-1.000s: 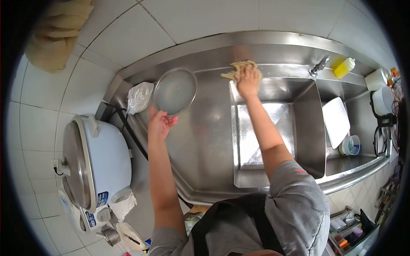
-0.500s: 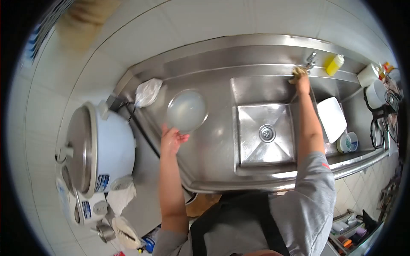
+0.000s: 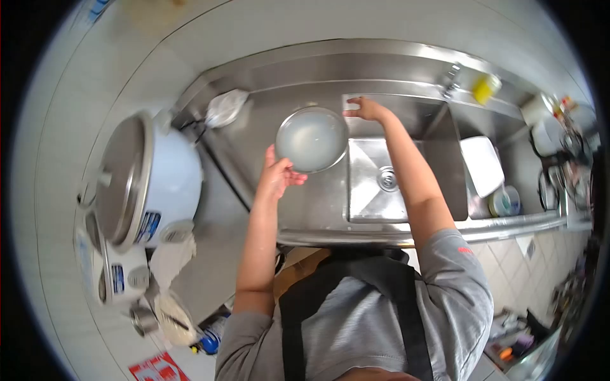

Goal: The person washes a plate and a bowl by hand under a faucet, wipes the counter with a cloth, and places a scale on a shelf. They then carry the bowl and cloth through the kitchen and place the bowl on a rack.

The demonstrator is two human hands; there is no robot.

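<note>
A round bowl with a thin metal rim is at the left part of the sink unit, with whitish, cloudy contents inside. My left hand grips its lower-left edge, thumb over the rim and fingers curled at its side. My right hand reaches to the bowl's upper right, above the back left corner of the steel sink basin. Its fingers are stretched out and apart, with nothing in them, and their tips point at the bowl's rim.
Left stands a large rice cooker; a clear plastic bag lies at the back left. A faucet and yellow bottle are at the back right. The right basin holds a white tray and a small tub.
My right hand has let go of the yellowish cloth by the faucet and swung left to the bowl. My left hand has shifted the bowl right, towards the basin.
</note>
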